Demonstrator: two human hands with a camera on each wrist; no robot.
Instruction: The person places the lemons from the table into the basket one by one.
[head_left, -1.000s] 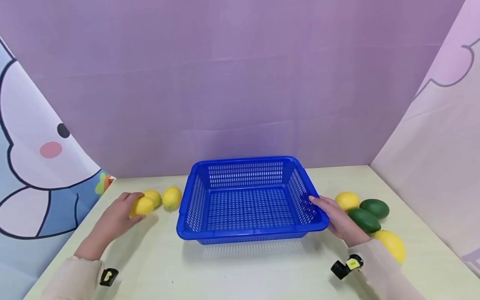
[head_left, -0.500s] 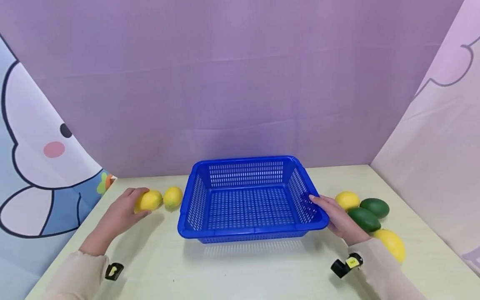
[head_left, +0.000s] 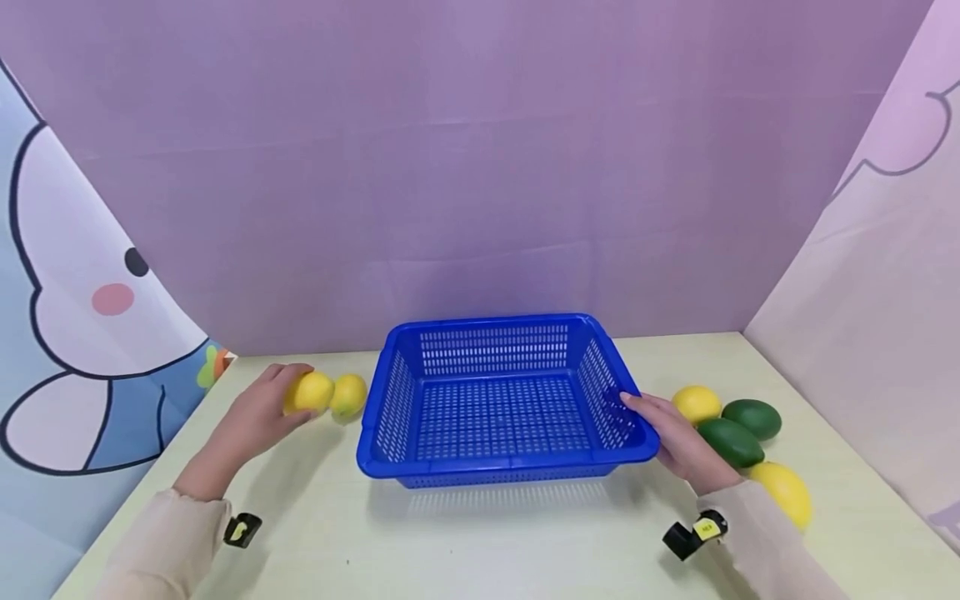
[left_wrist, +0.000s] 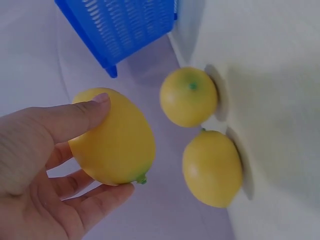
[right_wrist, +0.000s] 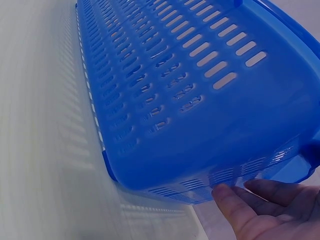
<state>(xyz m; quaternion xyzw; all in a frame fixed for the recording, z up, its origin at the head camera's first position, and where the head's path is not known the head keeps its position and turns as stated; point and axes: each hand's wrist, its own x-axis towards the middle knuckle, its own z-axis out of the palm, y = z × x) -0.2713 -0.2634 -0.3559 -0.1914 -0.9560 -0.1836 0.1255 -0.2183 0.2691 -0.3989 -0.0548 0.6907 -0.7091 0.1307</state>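
A yellow lemon (left_wrist: 114, 140) is held between the thumb and fingers of my left hand (head_left: 258, 412), raised over the table's left side. Two more lemons lie on the table beyond it: one lemon (left_wrist: 189, 97) nearer the basket, the other lemon (left_wrist: 212, 169) hidden in the head view behind the held one. In the middle stands a blue plastic basket (head_left: 510, 462) with slotted walls and nothing inside. My right hand (head_left: 675, 437) grips its right rim, one digit over the edge and the others against the outer wall (right_wrist: 200, 130).
Right of my right hand lie a lemon (head_left: 696, 403), two dark green oval fruits (head_left: 729, 442) and a larger yellow fruit (head_left: 783, 493), partly behind my sleeve. A purple cloth wall (head_left: 480, 183) closes off the back; printed cloth stands at both sides.
My left hand has moved a little to the right with the lemon, toward the basket, covering the lemon behind it. My right hand and the basket have stayed in place.
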